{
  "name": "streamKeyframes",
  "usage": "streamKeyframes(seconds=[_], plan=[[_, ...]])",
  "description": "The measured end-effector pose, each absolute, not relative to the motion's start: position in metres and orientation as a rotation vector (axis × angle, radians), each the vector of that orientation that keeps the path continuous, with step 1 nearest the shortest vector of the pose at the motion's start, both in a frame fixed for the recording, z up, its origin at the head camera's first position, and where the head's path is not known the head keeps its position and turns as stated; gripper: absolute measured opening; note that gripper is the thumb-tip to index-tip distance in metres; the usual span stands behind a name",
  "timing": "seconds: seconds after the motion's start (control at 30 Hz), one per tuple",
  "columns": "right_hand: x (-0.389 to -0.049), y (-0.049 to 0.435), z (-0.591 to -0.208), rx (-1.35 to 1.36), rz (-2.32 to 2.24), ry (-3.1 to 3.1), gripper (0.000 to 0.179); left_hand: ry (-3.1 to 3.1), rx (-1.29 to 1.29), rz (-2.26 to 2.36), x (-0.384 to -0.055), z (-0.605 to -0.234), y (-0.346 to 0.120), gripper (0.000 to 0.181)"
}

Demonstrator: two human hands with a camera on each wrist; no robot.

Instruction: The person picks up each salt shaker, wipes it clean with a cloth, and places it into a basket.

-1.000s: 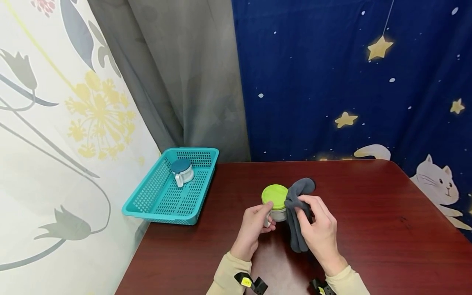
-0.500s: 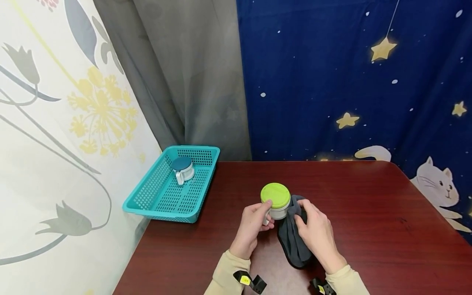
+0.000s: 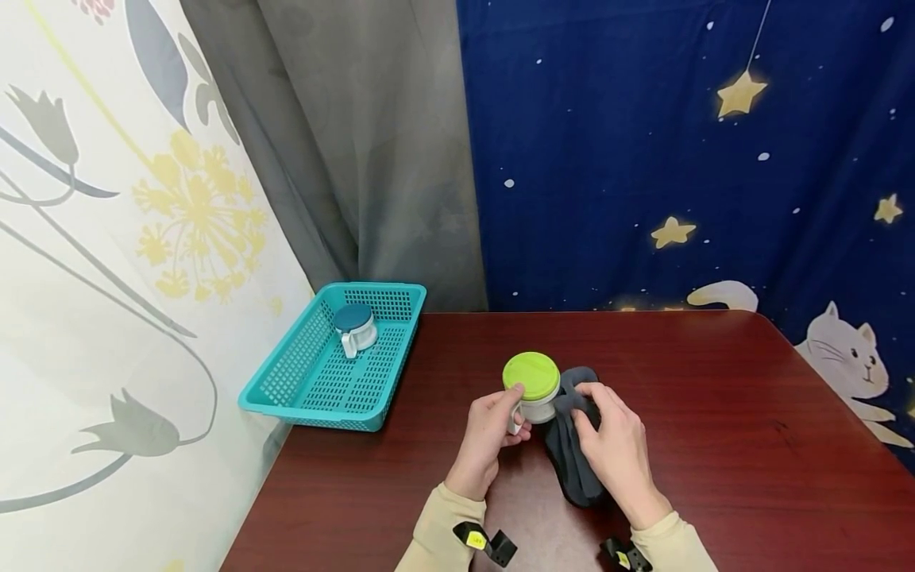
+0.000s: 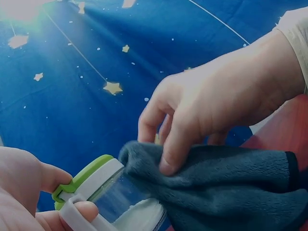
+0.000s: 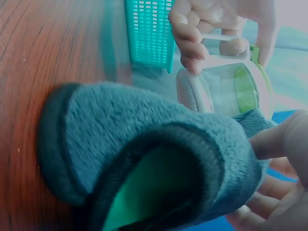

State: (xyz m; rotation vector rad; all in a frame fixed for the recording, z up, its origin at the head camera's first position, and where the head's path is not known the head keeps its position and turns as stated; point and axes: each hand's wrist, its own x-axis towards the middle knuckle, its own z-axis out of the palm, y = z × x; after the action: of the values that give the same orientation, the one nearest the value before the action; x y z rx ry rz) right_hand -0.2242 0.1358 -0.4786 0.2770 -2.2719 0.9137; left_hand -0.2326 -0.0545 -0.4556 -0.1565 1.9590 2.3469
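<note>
My left hand (image 3: 488, 433) grips the white handle of a clear seasoning jar (image 4: 122, 195), its thumb at the edge of the green lid (image 3: 531, 376). White contents lie in the jar, which is tilted in the left wrist view. A dark grey cleaning cloth (image 3: 574, 461) with a black edge is bunched against the jar's right side. My right hand (image 3: 618, 449) pinches this cloth between thumb and fingers, and the rest hangs down in folds. In the right wrist view the cloth (image 5: 130, 120) covers part of the jar (image 5: 224, 86).
A turquoise plastic basket (image 3: 329, 381) stands on the left of the dark red table (image 3: 750, 413). Inside it sits another jar, with a blue lid (image 3: 353, 318) and white handle. Grey and blue curtains hang behind the table's far edge; a patterned white curtain lies left.
The cloth has rubbed along the jar's right side, first down toward me, then slightly back up. The left hand keeps hold of the handle; the jar has shifted a little left and away.
</note>
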Motion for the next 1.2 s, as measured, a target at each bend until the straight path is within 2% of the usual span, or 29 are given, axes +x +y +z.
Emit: streamKeyframes(seconds=[0.7, 1.2], plan=[[-0.221, 0.129, -0.470, 0.471, 1.102, -1.756, 0.027, 1.953, -0.139, 2.313, -0.232, -0.459, -0.054, 0.046], [-0.223, 0.134, -0.484, 0.294, 0.825, -2.359, 0.033, 1.946, -0.168, 2.323, -0.232, -0.456, -0.057, 0.048]])
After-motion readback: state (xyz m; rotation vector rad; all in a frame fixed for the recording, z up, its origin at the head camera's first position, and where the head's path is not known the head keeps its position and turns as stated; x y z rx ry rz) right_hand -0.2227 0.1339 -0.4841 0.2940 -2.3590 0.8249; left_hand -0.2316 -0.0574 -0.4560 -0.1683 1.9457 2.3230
